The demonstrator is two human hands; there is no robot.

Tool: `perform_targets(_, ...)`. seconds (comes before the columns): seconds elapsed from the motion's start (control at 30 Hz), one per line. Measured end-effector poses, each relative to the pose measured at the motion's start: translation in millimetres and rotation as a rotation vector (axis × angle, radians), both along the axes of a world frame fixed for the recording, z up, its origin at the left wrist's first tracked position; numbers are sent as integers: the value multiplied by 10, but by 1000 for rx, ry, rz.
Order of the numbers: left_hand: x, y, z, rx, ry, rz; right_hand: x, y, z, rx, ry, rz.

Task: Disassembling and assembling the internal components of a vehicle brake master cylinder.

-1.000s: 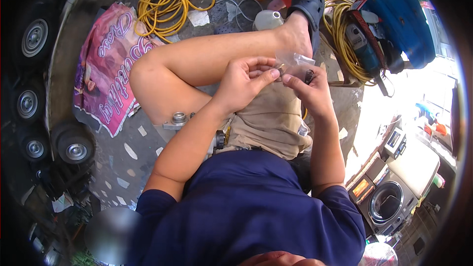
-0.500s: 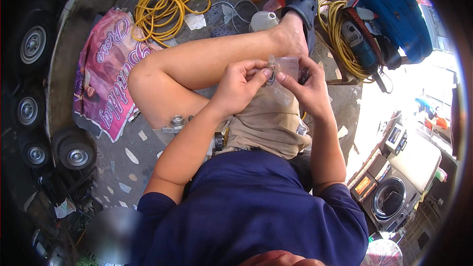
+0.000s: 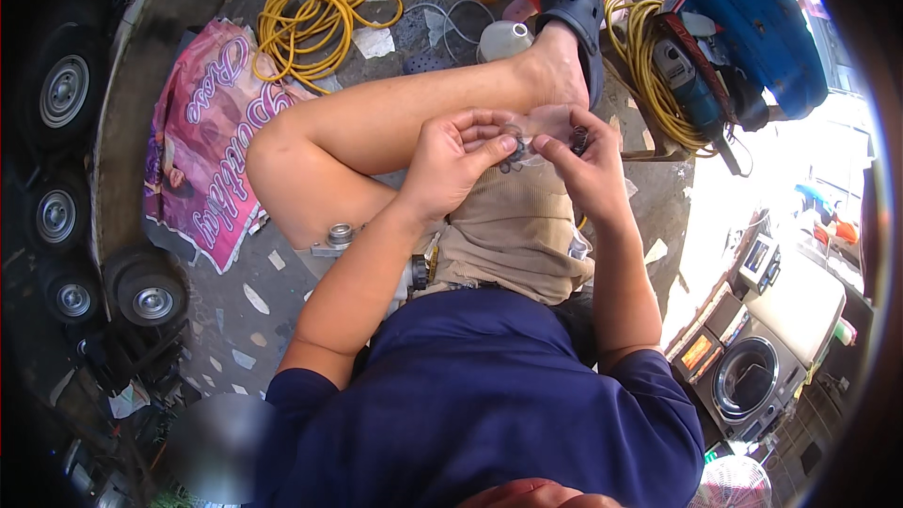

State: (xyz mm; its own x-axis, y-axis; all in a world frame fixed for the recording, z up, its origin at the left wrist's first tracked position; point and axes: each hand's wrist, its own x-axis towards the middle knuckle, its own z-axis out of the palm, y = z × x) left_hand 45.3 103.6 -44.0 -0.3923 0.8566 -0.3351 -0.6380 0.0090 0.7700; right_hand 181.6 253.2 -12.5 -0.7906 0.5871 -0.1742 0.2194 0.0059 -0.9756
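A small clear plastic bag [image 3: 547, 119] is stretched between my two hands above my lap. My left hand [image 3: 453, 162] pinches its left side between thumb and fingers. Small dark parts [image 3: 512, 162], ring-like in outline, show at that thumb's tip; I cannot tell whether they lie inside the bag. My right hand [image 3: 593, 169] pinches the bag's right side with the thumb. A small dark coiled-looking thing [image 3: 578, 138] sits within the curl of the right fingers. Beside my left thigh is a metal part with a round opening [image 3: 339, 237].
A coiled yellow hose or cable [image 3: 315, 23] lies ahead on the floor, near a pink printed banner [image 3: 209, 146]. A white jug [image 3: 503, 41] stands near my clog [image 3: 572, 14]. To the right are a power tool [image 3: 685, 80] and a large speaker [image 3: 743, 378]; wheels [image 3: 64, 89] line the left.
The bag has tilted and spread lower between my hands, and more of the dark ring-like parts shows by my left thumb. Both hands keep their hold almost in place.
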Motion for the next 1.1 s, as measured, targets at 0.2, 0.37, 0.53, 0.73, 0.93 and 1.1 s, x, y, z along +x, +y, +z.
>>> perform_targets(0.2, -7, -8, 10, 34, 40, 49, -27, -28, -25, 70, -29, 17)
perform_targets(0.37, -47, -15, -37, 17, -159, -25, -41, -12, -18, -14, -25, 6)
perform_targets(0.53, -29, -16, 9, -42, -57, -19, -48, -15, -51, 39, -8, -38)
perform_targets(0.73, -48, -23, 19, -43, 26, 47, -7, 0, -49, 45, -162, -29)
perform_targets(0.93, -46, -8, -60, -40, 63, 107, -33, -121, 14, -79, 22, -18)
perform_targets(1.1, -56, -27, -58, -13, -29, 19, -9, -70, 8, -94, 21, -4)
